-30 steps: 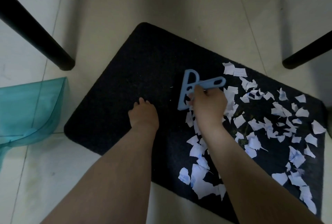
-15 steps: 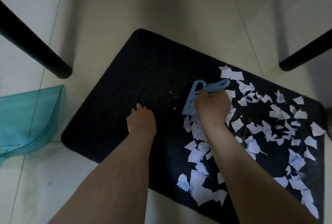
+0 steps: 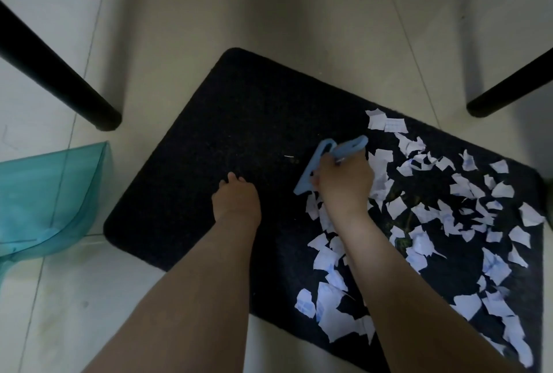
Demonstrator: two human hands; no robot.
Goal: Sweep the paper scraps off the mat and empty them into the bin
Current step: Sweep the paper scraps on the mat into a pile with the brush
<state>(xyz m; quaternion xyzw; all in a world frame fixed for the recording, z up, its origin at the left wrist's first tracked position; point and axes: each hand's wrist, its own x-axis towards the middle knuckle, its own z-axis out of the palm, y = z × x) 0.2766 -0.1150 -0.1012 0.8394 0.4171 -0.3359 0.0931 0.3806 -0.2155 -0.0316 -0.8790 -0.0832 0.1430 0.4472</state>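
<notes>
While the head camera looked straight down at the floor, the job stood at an early stage. A dark mat (image 3: 239, 121) lay slantwise on pale tiles, and white paper scraps (image 3: 466, 217) covered roughly its right half, from the far right edge down to the near right corner. The left half of the mat was bare of paper. No scrap had left the mat, none lay in the dustpan, and no bin was in view, so gathering, scooping and emptying were all judged still to do.

The right hand (image 3: 344, 184) was curled tightly round the handle of a small light-blue brush (image 3: 317, 163), near the middle of the mat at the left border of the scrap field. Its head pointed toward the far left corner; its bristles were hidden, so whether they touched the mat could not be told. The left hand (image 3: 236, 202) rested on the bare left half, apparently bracing; its fingers looked curled under with nothing in them, though the angle made that hard to confirm.

A translucent teal dustpan (image 3: 51, 199) lay on the tiles just off the mat's left corner, mouth toward the mat. Between brush and dustpan the mat was open, giving a free path for a sweep that way. Black furniture legs (image 3: 59, 73) stood off the far left and far right of the mat, clear of that path. Several scraps lay right at the mat's near edge and could easily slip onto the tiles.
</notes>
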